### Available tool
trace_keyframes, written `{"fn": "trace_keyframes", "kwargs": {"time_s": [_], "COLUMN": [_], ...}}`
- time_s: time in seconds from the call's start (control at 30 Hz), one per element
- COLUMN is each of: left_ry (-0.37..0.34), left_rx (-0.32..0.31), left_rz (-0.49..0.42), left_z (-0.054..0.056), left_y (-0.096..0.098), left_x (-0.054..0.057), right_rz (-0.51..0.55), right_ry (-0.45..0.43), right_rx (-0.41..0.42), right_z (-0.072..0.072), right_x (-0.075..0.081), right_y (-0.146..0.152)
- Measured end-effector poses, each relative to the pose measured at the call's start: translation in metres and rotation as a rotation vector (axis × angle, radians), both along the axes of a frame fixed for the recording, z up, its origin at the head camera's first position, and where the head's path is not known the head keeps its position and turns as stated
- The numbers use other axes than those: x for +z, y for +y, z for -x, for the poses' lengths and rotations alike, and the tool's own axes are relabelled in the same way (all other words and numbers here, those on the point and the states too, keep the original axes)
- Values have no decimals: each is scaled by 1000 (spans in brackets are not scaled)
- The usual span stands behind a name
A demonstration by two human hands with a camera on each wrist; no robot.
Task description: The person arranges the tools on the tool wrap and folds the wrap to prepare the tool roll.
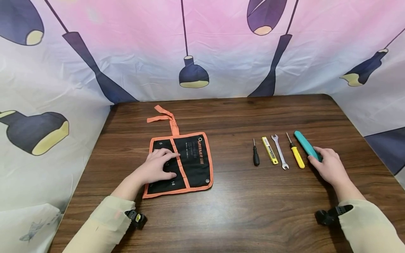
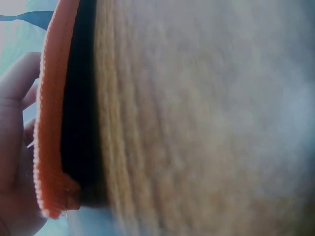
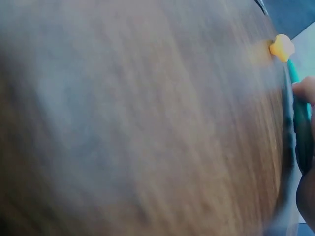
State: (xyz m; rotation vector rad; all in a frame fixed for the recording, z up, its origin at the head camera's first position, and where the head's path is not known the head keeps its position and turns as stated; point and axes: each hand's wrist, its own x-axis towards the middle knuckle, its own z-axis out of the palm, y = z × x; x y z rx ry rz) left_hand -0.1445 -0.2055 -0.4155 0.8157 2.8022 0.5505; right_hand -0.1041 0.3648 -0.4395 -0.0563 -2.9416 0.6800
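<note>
My left hand [image 1: 159, 166] rests on a black fabric tool pouch [image 1: 196, 175] with orange edging, its fingers loosely bent over the numbered pockets. The pouch's orange edge [image 2: 49, 128] stands close in the left wrist view, beside that hand. At the right, my right hand [image 1: 329, 167] pinches the near end of a long, slim teal tool [image 1: 305, 143] between thumb and fingers. The tool lies slanted on the table, and its near end is partly hidden by the hand. In the right wrist view the teal tool [image 3: 302, 132] shows at the edge, under the fingers.
Left of the teal tool lie a yellow-handled screwdriver [image 1: 297, 157], an open-ended wrench [image 1: 280, 151], a yellow strip-shaped item with a label [image 1: 269, 150] and a small black screwdriver [image 1: 256, 155]. Orange ties [image 1: 171, 121] stretch from the pouch toward the table's back edge. A printed cloth [image 1: 221, 52] hangs behind.
</note>
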Motion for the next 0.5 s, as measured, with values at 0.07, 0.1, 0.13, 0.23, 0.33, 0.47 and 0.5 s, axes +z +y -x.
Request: {"fn": "trace_keyframes", "kwargs": {"time_s": [0.07, 0.1, 0.13, 0.23, 0.33, 0.47, 0.5], "left_ry": [7, 10, 13, 14, 15, 23, 23], "left_rx": [-5, -6, -7, -9, -15, -26, -27], "left_rz": [-9, -11, -13, -19, -30, -43, -50], "left_z": [0, 0, 0, -1, -3, -5, -6], "left_y": [1, 1, 1, 2, 2, 1, 0], "left_x": [0, 0, 0, 1, 2, 2, 3], "right_rz": [15, 21, 23, 26, 38, 64, 68], "right_ry": [22, 35, 50, 84, 110, 150, 156], "right_rx": [-17, -23, -27, -29, -11, 48, 66], "right_z": [-2, -3, -3, -4, -1, 6, 8], "right_x": [3, 6, 8, 15, 22, 31, 33], "right_y": [1, 1, 1, -3, -13, -31, -36]}}
